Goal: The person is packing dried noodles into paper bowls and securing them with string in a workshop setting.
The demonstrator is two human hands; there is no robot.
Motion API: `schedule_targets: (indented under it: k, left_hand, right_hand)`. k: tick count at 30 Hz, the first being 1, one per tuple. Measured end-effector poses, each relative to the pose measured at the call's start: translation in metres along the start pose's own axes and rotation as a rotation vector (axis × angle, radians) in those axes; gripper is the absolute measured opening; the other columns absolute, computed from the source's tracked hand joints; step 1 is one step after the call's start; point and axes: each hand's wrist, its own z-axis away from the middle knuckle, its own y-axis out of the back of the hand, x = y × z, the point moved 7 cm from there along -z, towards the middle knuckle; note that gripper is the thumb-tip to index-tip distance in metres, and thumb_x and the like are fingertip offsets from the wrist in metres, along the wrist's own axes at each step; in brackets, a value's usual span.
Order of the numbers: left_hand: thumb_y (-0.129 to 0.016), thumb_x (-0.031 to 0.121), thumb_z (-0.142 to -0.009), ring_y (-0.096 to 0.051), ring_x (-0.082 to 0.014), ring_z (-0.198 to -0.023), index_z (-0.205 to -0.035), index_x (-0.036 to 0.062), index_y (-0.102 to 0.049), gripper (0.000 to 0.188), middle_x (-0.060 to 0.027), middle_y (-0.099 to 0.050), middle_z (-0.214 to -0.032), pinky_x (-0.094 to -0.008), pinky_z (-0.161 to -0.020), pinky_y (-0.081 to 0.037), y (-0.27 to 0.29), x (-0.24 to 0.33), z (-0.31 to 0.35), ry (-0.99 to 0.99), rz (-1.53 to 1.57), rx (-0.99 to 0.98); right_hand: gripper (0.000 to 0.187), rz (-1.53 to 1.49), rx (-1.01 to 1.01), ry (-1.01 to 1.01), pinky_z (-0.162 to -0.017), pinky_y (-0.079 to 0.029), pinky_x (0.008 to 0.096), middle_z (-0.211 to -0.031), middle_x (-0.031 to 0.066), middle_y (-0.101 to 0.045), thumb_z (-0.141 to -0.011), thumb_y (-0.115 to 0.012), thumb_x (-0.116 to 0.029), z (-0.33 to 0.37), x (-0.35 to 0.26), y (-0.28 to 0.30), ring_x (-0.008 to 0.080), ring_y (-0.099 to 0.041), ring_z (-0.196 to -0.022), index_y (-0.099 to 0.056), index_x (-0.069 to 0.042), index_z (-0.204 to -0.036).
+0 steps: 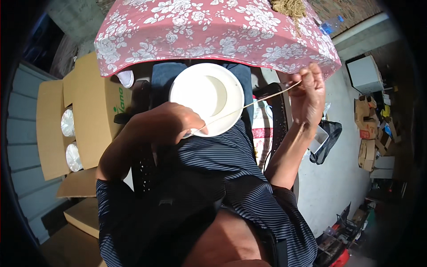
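Observation:
A round white piece (187,86) with a broad rim and a sunken middle rests on my lap; I cannot tell if it is a bowl or a hat. My left hand (181,121) lies over its near left rim, fingers closed on a thin pale cord (265,97). The cord crosses the rim and runs up to the right, fairly taut. Raised at the right, my right hand (308,91) pinches the cord's far end between thumb and fingers. How the cord meets the rim under my left hand is hidden.
Ahead stands a table with a pink floral cloth (204,40), bearing a bundle of tan fibre (289,8) and a plastic bottle (332,25). An open cardboard box (89,111) with wrapped white stacks is at left. Chair arms (279,111) flank me. Cartons (367,151) lie far right.

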Motion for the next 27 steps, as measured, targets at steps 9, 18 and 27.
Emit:
schedule_targets:
  k: [9, 18, 27]
  left_hand:
    - [-0.064, 0.031, -0.106, -0.072, -0.0388, -0.107, -0.134, -0.002, -0.048, 0.046, -0.0236, -0.073, -0.109, -0.0448, -0.093, -0.055, -0.026, -0.013, -0.03, 0.32, 0.207, 0.378]
    - [-0.073, 0.025, -0.1, -0.07, -0.0265, -0.104, -0.124, -0.0046, -0.058, 0.041, -0.0178, -0.069, -0.112, -0.0372, -0.087, -0.055, -0.015, -0.02, -0.022, 0.105, 0.673, 0.749]
    - [-0.068, 0.01, -0.101, -0.059, -0.0043, -0.088, -0.113, -0.0059, -0.068, 0.02, -0.0055, -0.073, -0.093, -0.0271, -0.081, -0.052, 0.022, -0.023, -0.001, 0.282, 0.528, 0.691]
  right_hand:
    - [0.026, 0.203, 0.003, -0.38, -0.08, -0.062, 0.0307, -0.102, 0.0163, -0.077, -0.097, -0.071, 0.002, 0.029, 0.094, -0.036, 0.0178, -0.076, -0.085, -0.063, 0.002, -0.121]
    - [0.024, 0.155, 0.012, -0.501, -0.082, -0.063, 0.0288, -0.104, 0.0141, -0.077, -0.098, -0.073, -0.002, 0.046, 0.139, -0.052, 0.0172, -0.075, -0.089, -0.071, 0.006, -0.121]
    - [0.013, 0.295, -0.082, -0.381, -0.077, -0.058, 0.0256, -0.097, 0.0115, -0.075, -0.102, -0.07, -0.007, 0.05, 0.128, -0.069, 0.0133, -0.071, -0.082, -0.07, 0.006, -0.107]
